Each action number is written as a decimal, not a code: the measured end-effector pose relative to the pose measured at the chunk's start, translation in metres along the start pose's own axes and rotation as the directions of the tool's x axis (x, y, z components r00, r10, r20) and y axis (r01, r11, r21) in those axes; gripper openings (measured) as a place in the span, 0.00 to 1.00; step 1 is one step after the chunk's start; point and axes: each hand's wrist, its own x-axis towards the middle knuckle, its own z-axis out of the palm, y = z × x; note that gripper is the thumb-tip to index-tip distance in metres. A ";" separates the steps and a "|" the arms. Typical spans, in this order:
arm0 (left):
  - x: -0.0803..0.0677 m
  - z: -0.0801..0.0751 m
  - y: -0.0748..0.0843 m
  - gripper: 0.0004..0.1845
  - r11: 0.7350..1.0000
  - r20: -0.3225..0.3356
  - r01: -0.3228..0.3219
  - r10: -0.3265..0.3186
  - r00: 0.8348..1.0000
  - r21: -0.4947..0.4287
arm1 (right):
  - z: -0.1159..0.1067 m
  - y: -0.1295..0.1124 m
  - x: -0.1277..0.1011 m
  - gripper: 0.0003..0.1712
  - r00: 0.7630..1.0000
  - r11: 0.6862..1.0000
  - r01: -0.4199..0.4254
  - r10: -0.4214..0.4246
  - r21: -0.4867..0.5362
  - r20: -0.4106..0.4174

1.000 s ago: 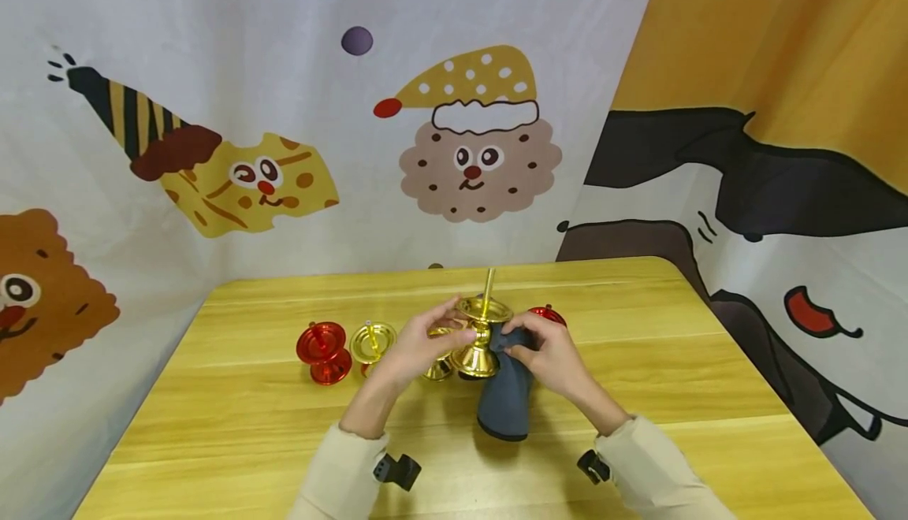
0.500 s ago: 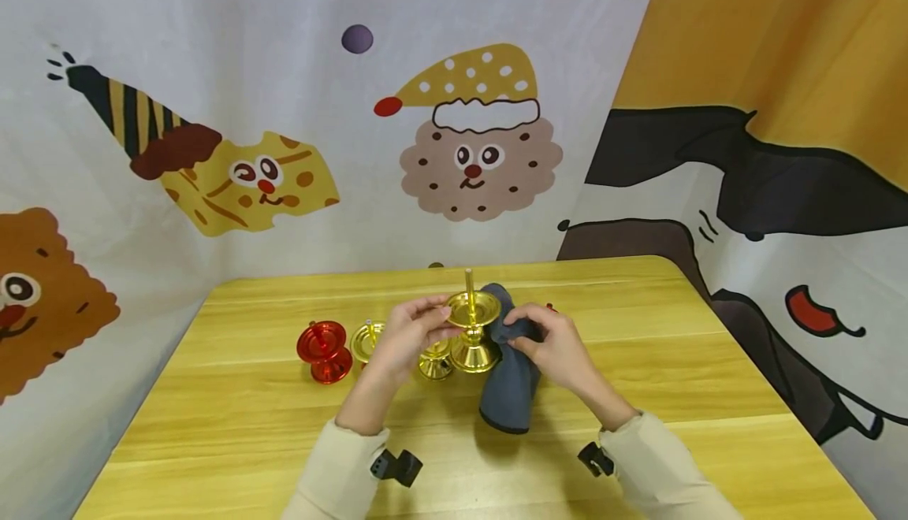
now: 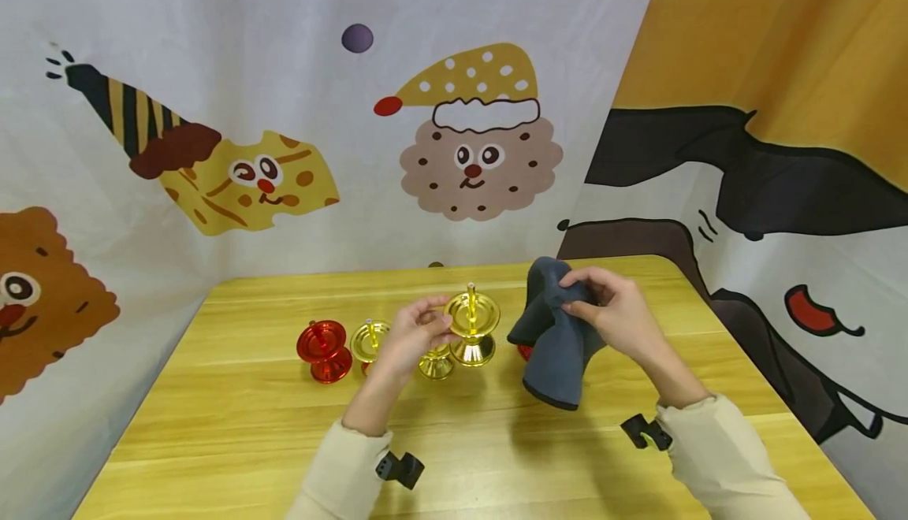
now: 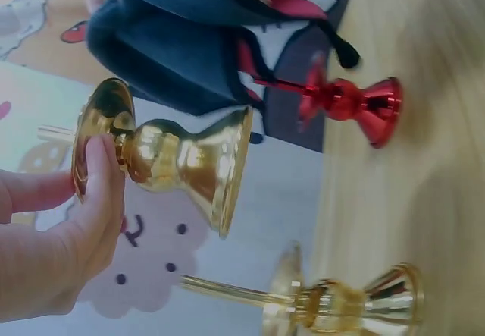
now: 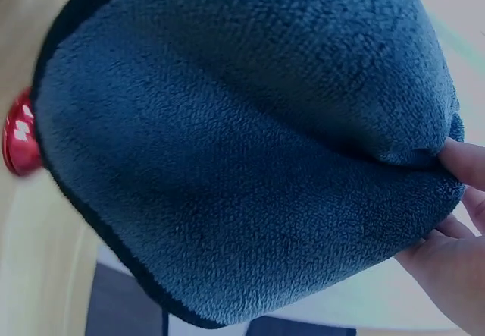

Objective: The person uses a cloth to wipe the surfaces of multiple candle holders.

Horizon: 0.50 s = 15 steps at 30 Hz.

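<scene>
My left hand (image 3: 433, 325) pinches a gold candlestick (image 3: 472, 332) under its dish, with the thumb (image 4: 102, 188) on the stem. The candlestick (image 4: 170, 158) stands upright and seems to be a little above the table. My right hand (image 3: 592, 299) grips a bunched dark blue-grey cloth (image 3: 556, 343), lifted to the right of the candlestick and apart from it. The cloth (image 5: 250, 161) fills the right wrist view, where fingertips (image 5: 458, 199) pinch its fold.
On the yellow wooden table (image 3: 234, 417) stand a red candlestick (image 3: 324, 351), a gold one (image 3: 372, 339) and a smaller gold one (image 3: 435, 364) by my left hand. Another red candlestick (image 4: 348, 101) is partly hidden behind the cloth. Printed curtains close the back and right.
My right hand has carried the cloth up and to the right, off the gold candlestick. My left hand keeps its hold on the candlestick, which now stands upright and lower.
</scene>
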 end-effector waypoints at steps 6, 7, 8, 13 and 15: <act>0.006 0.004 -0.023 0.19 0.999 0.016 0.017 -0.018 1.000 0.039 | -0.023 0.001 0.002 0.14 0.997 0.995 -0.057 0.054 -0.076 -0.047; 0.006 0.006 -0.027 0.20 0.999 0.017 0.015 -0.016 1.000 0.049 | -0.025 0.002 0.001 0.14 0.997 0.995 -0.063 0.058 -0.077 -0.055; 0.007 0.007 -0.032 0.20 0.998 0.017 0.012 -0.013 1.000 0.062 | -0.028 0.003 0.001 0.14 0.996 0.994 -0.067 0.063 -0.081 -0.062; 0.009 0.017 -0.050 0.19 0.994 -0.023 0.012 -0.010 1.000 0.106 | -0.038 0.011 -0.003 0.14 0.992 0.992 -0.083 0.074 -0.090 -0.098; 0.009 0.020 -0.056 0.19 0.993 -0.049 0.024 -0.018 0.999 0.118 | -0.042 0.014 -0.005 0.15 0.990 0.991 -0.095 0.083 -0.100 -0.111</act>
